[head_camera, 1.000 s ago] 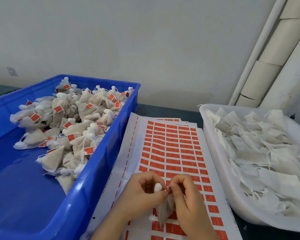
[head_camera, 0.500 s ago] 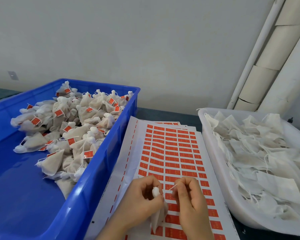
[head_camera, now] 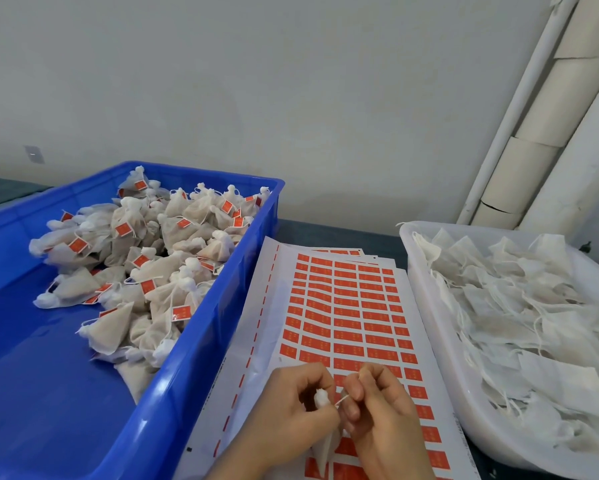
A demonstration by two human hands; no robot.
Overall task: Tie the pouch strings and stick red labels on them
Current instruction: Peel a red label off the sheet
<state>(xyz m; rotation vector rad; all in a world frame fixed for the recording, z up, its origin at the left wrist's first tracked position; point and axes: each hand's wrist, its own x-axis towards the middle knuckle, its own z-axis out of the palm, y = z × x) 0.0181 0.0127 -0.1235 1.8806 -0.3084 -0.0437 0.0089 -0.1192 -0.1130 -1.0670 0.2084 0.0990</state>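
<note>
White string point(head_camera: 341, 400) runs taut from left hand point(head_camera: 287, 414), pinching the pouch point(head_camera: 325, 448) neck, to right hand point(head_camera: 384, 424), pinching its end. Pull steadily away from the left and cinch the knot snug!

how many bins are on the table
2. The blue bin is at the left, holding labelled pouches; the white bin is at the right, holding unlabelled pouches. Others may lie outside the view.
</note>
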